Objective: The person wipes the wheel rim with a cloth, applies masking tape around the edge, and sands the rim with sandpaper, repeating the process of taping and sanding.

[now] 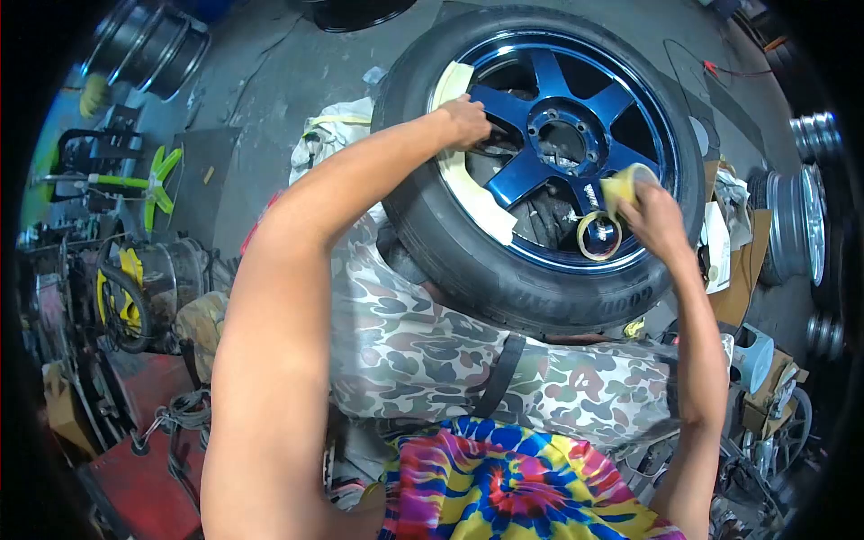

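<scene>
Evidently, the step in hand was the laying of covering material along the border between the glossy blue six-spoke metal wheel (544, 72) and the black rubber tyre (432, 256) mounted around it. The wheel and tyre lay in front of the person, face up and slightly tilted, above a leg in camouflage-patterned fabric (594, 382). A curved cream-coloured strip (486, 213) followed the wheel's left edge; whether it ran as one piece beneath the left arm could not be told. No such strip was visible along the wheel's right edge.

The left hand (463, 124) was positioned at the wheel's left edge, fingers curled close together by the strip's inner margin and the nearest spoke. Whether it pinched the strip or only pressed there could not be determined.

The right hand (655, 214), blurred, was closed around a wide yellowish roll of tape (621, 186) over the wheel's lower right. A narrower tan tape ring (598, 236) sat just beside it, over the wheel's lower rim.

In judgement, the next move called for the left hand to steady the strip while the right brought tape to an uncovered portion of the wheel's edge.
</scene>
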{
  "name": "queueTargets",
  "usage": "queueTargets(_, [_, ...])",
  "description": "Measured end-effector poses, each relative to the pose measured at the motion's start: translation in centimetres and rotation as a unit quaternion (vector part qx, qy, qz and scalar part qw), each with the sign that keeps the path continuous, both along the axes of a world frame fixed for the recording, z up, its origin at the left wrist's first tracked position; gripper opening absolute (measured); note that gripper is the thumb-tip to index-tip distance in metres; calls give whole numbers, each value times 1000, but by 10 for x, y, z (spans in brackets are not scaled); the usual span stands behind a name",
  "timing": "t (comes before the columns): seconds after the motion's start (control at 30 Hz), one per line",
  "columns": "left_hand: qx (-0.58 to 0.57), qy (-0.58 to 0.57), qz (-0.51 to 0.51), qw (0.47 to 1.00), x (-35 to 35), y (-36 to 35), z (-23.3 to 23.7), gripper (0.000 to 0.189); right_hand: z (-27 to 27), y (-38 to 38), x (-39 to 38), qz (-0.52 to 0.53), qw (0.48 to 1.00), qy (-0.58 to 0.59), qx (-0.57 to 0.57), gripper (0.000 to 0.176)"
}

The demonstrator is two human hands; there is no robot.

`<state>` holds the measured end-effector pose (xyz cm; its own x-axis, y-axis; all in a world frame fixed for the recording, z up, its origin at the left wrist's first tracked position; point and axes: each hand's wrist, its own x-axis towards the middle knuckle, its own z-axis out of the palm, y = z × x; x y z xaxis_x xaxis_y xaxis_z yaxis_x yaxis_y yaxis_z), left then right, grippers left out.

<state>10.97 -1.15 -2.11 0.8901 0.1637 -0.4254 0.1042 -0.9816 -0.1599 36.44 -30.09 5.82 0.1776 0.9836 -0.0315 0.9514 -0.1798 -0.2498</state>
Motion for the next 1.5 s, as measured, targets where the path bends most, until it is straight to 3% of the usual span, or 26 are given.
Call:
queueTargets(0.17, [80,7,-44,996,-11,8,5,13,-41,30,-28,57,993,-85,52,28])
queueTargets(0.27, [109,-55,-72,990,-21,7,36,15,-48,35,-38,56,994,-88,42,27])
queueTargets(0.4, [45,-106,-28,993,-35,16,55,14,-50,35,-38,56,995,-71,47,29])
queueTargets(0.5, [-71,-271,37,959,-55,20,75,14,-35,41,-43,46,997,-56,30,40])
queueTargets(0.57, [-84,-417,73,902,-88,23,96,16,-37,40,-43,45,994,-54,82,43])
queueTargets(0.63, [-133,-439,196,867,-131,30,108,22,-19,45,-49,19,998,-29,51,45])
queueTargets(0.7, [-126,-415,232,871,-194,50,93,17,-16,48,-42,52,991,-72,100,41])
queueTargets(0.77, [-180,-260,401,860,-261,43,95,19,7,55,-47,53,994,-37,89,33])
queueTargets(0.83, [-194,-60,472,858,-317,37,74,30,18,58,-56,45,995,-32,88,30])
queueTargets(0.9, [-372,45,613,696,-347,2,48,30,20,59,-56,75,992,-21,99,28])
queueTargets(0.97, [-353,156,601,700,-348,-40,27,24,22,62,-65,36,997,26,67,26])
queueTargets(1.03, [-222,86,506,829,-359,-71,-22,26,19,65,-74,40,997,37,54,24])
queueTargets(1.07, [-138,24,498,856,-368,-84,-57,38,16,67,-76,63,996,20,57,22])
queueTargets(1.2, [-128,-46,520,843,-356,-135,-88,48,18,69,-105,70,996,47,37,18])
queueTargets(1.27, [-253,-44,491,833,-353,-157,-87,49,14,69,-113,78,994,58,42,16])
queueTargets(1.3, [-254,-45,489,833,-352,-167,-92,49,13,67,-114,97,993,47,42,16])
queueTargets(1.37, [-204,-176,612,744,-354,-189,-113,49,17,61,-123,95,993,63,34,14])
queueTargets(1.43, [-203,-176,633,726,-358,-198,-139,47,11,56,-122,81,996,43,22,13])
queueTargets(1.5, [-187,-219,637,715,-369,-200,-166,40,6,53,-119,137,990,14,39,13])
